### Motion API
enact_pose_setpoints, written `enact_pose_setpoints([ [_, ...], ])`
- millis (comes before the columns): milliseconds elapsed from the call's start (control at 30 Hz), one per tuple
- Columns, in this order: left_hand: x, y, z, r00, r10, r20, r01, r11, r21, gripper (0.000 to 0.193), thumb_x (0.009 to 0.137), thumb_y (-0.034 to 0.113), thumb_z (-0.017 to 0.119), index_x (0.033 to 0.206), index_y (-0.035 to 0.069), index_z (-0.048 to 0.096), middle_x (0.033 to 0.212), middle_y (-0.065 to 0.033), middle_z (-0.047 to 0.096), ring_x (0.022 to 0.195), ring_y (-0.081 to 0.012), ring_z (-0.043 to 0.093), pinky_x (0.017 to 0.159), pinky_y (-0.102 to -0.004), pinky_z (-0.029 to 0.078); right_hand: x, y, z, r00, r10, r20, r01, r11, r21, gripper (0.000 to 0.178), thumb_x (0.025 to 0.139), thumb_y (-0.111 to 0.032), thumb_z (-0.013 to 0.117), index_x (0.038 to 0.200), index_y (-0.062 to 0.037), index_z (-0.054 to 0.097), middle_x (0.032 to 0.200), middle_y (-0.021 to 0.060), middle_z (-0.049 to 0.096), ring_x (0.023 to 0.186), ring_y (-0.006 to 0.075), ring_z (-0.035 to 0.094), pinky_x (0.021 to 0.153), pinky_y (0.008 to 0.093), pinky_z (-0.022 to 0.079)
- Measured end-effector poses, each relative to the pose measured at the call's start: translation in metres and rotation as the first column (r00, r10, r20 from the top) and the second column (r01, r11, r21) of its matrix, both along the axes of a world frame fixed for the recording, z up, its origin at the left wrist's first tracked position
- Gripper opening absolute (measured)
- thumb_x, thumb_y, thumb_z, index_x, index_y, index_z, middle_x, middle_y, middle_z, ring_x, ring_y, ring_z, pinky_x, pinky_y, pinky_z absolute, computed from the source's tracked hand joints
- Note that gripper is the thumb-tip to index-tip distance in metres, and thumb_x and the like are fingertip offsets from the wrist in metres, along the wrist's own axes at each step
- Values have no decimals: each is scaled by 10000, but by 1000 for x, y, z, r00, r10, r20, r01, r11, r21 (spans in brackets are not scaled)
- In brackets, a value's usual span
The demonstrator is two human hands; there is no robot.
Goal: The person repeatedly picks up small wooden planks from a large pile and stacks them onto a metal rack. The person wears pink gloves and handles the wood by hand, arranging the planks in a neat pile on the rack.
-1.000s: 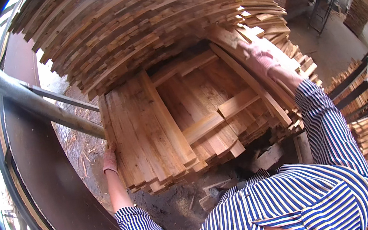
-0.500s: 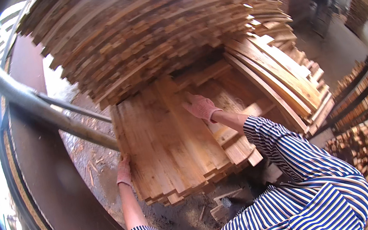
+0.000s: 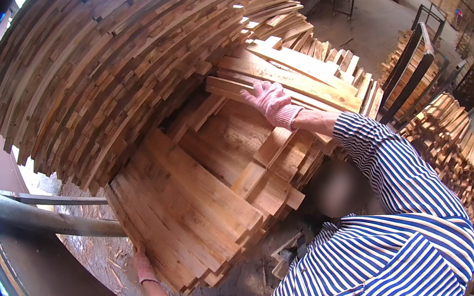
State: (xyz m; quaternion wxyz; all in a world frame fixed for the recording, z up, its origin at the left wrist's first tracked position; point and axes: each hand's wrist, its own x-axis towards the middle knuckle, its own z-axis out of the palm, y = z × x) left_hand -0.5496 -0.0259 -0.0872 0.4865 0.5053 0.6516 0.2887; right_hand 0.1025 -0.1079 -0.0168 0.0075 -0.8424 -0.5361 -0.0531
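Note:
In a pink knitted glove, my right hand (image 3: 271,104) bends its fingers over the end of a wooden board (image 3: 297,98) on the right-hand pile. My left hand (image 3: 143,265), also gloved, rests against the left side of a layer of flat boards (image 3: 180,216), its fingers stretched along the edge and partly hidden. These boards lie side by side with uneven near ends. Between them and the right-hand pile, a lower layer of boards (image 3: 235,133) shows, with short loose pieces (image 3: 273,191) at its near end.
A tall stack of planks (image 3: 116,62) rises behind the layer. At left, a metal pipe (image 3: 46,214) runs up to the boards beside a brown curved panel (image 3: 55,276). Black metal frames (image 3: 414,71) and bundled wood strips (image 3: 448,142) stand at right. Wood scraps litter the floor.
My right hand has moved right, from the flat boards to the board on the right-hand pile, and its fingers have bent over it. My left hand stays at the left side. The view has shifted right.

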Motion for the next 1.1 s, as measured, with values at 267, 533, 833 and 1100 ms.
enact_pose_setpoints([
  [267,-4,9,-21,999,-4,32,-2,984,180,589,1009,412,549,1414,-15,525,1313,-153,624,1105,-248,625,1009,-354,465,107,-8,64,888,220,-404,-168,973,162,752,808,-334,708,1512,-234,463,1235,244,641,1144,312,614,886,455,538],
  [533,10,16,-7,992,-39,-121,52,993,109,640,1000,384,583,1481,-17,447,1366,-139,595,1186,-198,588,1025,-325,444,93,3,55,942,75,-329,-40,993,112,580,773,-229,689,1343,-233,586,905,155,678,718,277,667,585,391,549],
  [833,-6,0,4,997,72,8,-72,997,39,604,993,368,596,1470,17,479,1319,-106,621,1129,-193,607,999,-327,457,-112,65,27,810,318,-492,-356,934,18,652,851,-367,613,1464,-198,471,1180,231,673,1082,388,678,837,522,567],
  [1100,8,-24,25,992,108,67,-111,993,41,535,998,334,582,1426,19,519,1269,-106,640,1083,-206,618,953,-343,483,-156,77,-72,576,411,-707,-342,906,248,661,988,-499,451,1560,-193,325,1402,268,539,1229,385,590,1014,480,482],
])
